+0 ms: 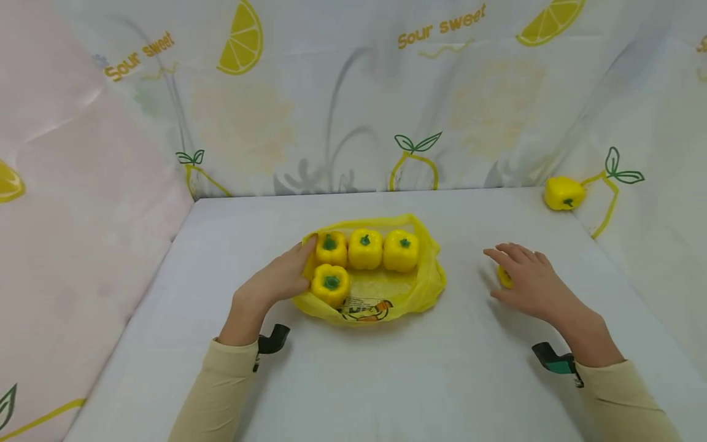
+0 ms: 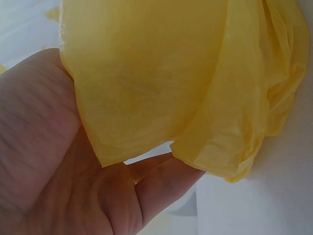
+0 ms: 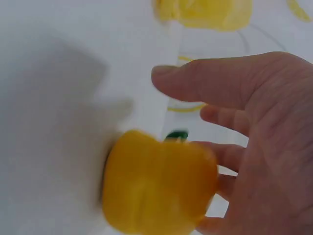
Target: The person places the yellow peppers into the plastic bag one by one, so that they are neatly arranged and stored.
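Observation:
A yellow plastic bag point(image 1: 431, 270) lies spread with its mouth upward in the middle of the white table. Inside it several yellow bell peppers point(image 1: 365, 248) stand with their green stems up. My left hand point(image 1: 278, 273) holds the bag's left rim; in the left wrist view the yellow plastic point(image 2: 161, 83) drapes across the palm and hides part of the fingers. To the right of the bag, my right hand point(image 1: 527, 282) hovers over another bell pepper point(image 3: 156, 183), mostly hidden in the head view. Its thumb and fingers are spread, and the thumb stands apart from the pepper.
One more yellow bell pepper point(image 1: 563, 193) lies tipped over at the table's far right corner. A printed cloth point(image 1: 353, 92) with lemon drawings hangs behind the white table point(image 1: 375, 374) and along its sides.

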`<state>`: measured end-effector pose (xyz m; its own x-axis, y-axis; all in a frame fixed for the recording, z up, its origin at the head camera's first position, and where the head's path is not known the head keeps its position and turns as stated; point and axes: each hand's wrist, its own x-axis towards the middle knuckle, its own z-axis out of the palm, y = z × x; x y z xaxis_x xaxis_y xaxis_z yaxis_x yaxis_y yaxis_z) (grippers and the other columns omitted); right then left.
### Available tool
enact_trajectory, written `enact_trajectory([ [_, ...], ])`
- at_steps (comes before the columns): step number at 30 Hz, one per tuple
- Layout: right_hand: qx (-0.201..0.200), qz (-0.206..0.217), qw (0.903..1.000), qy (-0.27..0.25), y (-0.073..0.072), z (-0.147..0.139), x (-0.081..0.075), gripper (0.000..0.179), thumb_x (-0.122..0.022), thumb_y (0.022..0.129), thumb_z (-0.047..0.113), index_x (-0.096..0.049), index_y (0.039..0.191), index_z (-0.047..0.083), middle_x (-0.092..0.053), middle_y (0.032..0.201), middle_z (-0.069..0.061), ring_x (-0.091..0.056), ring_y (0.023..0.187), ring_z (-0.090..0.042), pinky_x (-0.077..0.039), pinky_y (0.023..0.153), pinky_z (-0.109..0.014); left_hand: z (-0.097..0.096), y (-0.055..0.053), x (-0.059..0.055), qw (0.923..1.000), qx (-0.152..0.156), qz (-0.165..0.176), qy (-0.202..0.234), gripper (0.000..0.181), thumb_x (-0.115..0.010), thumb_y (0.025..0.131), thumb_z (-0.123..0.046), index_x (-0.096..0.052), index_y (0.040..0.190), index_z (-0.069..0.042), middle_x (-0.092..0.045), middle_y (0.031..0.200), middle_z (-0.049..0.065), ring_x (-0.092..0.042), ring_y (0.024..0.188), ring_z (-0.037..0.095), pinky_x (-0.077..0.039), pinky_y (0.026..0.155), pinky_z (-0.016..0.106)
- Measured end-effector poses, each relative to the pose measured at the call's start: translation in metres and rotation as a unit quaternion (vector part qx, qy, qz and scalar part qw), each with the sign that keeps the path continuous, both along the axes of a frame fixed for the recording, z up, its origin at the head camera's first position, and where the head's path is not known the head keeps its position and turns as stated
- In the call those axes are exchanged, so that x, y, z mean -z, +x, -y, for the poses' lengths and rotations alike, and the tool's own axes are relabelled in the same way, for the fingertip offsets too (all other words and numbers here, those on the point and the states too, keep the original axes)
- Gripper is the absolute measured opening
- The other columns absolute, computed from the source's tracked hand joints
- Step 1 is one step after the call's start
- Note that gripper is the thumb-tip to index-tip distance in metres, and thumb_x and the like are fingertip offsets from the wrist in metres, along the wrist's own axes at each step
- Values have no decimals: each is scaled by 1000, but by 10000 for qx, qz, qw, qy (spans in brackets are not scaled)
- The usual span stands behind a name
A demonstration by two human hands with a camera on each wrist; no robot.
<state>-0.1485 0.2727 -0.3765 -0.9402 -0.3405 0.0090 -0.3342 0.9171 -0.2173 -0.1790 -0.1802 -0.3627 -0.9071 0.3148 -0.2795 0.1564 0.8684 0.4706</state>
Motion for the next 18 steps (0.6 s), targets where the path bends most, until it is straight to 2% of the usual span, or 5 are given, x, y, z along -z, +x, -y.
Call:
enact_trajectory([
  [4,223,107,9996,123,2,-15,4,65,-71,85,13,-46,144,5,-38,147,-29,-30,137,-51,-26,108,-71,1,0,1,10000,1,-28,8,86,-44,85,0,-7,161,-13,-13,167,15,-15,154,36,-18,124,55],
  [8,411,282,9986,161,0,-20,5,58,-66,87,11,-49,141,3,-35,147,-30,-33,132,-52,-33,105,-71,3,0,1,10000,4,-65,5,87,-44,84,0,-7,161,-12,-13,167,15,-16,154,37,-18,123,56],
  [12,633,470,9965,262,-1,-23,5,56,-65,88,16,-49,140,1,-35,143,-32,-36,124,-53,-43,95,-70,4,0,1,9999,20,-101,13,87,-44,83,0,-8,161,-12,-14,167,18,-17,153,38,-18,123,56],
  [18,753,440,9948,524,-1,-23,3,55,-67,84,15,-53,135,0,-40,133,-32,-44,109,-51,-52,79,-64,4,0,1,9999,16,-97,-26,86,-44,84,0,-8,161,-12,-15,167,17,-16,154,37,-18,124,55],
])
